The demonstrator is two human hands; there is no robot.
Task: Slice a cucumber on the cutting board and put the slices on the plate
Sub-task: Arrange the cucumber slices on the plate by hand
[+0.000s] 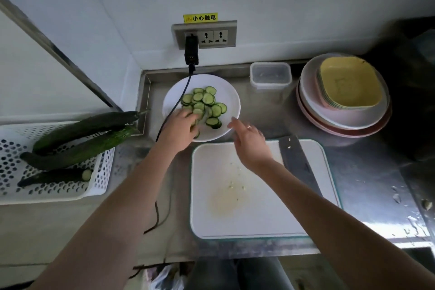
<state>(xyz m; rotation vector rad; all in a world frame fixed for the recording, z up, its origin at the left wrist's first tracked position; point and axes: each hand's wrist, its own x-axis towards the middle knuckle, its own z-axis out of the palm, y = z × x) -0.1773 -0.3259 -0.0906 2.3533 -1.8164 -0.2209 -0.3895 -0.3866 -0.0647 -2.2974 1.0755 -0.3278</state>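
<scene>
left hand (182, 128) over the near-left rim of the plate (233, 99), fingers curled down on a few cucumber slices (204, 103), looks like it's setting them with the pile; right hand (249, 139) hovers just near-right of the plate, fingers loose, holding nothing. cutting board (259, 207) bare except scraps, so slicing seems done for this piece. knife (297, 165) lies on the board's right side, out of the way. black cable (179, 99) drapes across the plate's left edge, could snag. basket (56, 193) far left holds whole cucumbers (80, 139); bowl stack (343, 94) and clear container (270, 74) sit right of the plate
</scene>
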